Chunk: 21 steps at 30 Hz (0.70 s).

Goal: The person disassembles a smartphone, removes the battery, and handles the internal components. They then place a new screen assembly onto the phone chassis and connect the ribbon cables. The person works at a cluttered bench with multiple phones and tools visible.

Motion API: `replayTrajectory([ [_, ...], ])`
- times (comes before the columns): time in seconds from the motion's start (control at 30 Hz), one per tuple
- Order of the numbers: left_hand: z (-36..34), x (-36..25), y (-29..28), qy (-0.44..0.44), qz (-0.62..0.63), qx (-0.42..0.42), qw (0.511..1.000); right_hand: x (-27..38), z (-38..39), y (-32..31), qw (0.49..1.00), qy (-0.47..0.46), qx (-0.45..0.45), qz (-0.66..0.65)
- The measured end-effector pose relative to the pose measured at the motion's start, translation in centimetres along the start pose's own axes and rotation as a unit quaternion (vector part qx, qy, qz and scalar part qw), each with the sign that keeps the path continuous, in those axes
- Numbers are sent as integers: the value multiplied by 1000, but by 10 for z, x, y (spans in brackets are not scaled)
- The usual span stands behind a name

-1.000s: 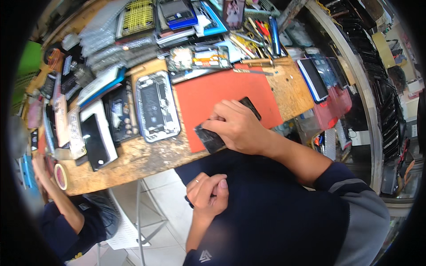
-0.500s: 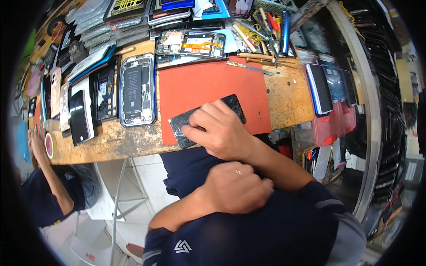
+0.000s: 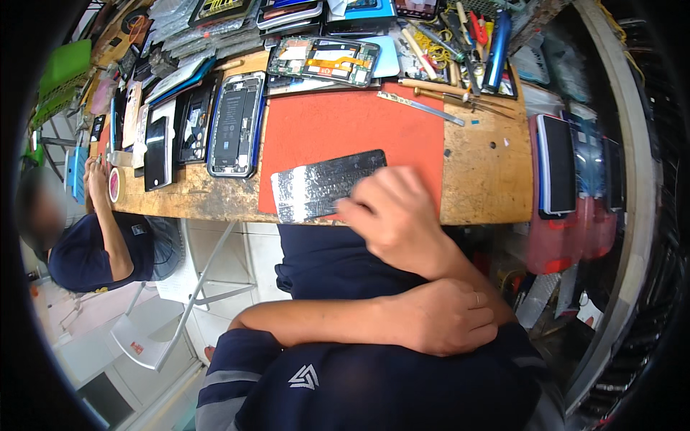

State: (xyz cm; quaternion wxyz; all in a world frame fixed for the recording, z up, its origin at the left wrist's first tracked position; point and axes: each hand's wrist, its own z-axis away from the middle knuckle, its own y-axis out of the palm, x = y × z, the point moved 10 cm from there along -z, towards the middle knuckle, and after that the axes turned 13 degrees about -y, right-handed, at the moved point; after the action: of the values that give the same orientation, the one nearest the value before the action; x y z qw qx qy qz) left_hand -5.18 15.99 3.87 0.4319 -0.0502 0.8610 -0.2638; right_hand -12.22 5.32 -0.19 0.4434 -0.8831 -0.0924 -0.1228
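Observation:
A dark phone-sized panel (image 3: 316, 183) with a crazed, glossy surface lies aslant on the red mat (image 3: 345, 126). At its lower right edge is my right hand (image 3: 399, 215), fingers curled in and slightly blurred. Whatever they may hold is hidden from view. My left hand (image 3: 442, 316) rests closed against my right forearm, a ring on one finger, with nothing seen in it. Left of the mat stands an opened phone (image 3: 236, 126) with its battery and inner parts bare.
Behind the mat lie an opened device with an orange ribbon cable (image 3: 327, 61), a metal blade (image 3: 420, 108) and several hand tools (image 3: 478, 43). Phones and parts crowd the left. At far left sits another person (image 3: 100, 248). A folding chair (image 3: 162, 316) stands below.
My right hand has slid to the right across the panel, uncovering more of its surface. My left hand has shifted right along my right forearm. The whole view has turned a little.

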Motion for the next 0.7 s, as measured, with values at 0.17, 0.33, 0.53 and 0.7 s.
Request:
replayTrajectory([
  [0.17, -8, 8, -3, -10, 29, 21, 999, -15, 7, -47, 998, 26, -51, 26],
  [0.33, -6, -2, 0, 12, 15, -5, 1000, 1, -2, -5, 999, -5, -41, -19],
  [0.53, 9, 8, -18, -9, 16, -13, 1000, -13, 9, -38, 998, 9, -29, 51],
  [0.7, 13, -3, -46, 9, 42, -69, 997, -2, -21, -20, 999, 38, -37, -4],
])
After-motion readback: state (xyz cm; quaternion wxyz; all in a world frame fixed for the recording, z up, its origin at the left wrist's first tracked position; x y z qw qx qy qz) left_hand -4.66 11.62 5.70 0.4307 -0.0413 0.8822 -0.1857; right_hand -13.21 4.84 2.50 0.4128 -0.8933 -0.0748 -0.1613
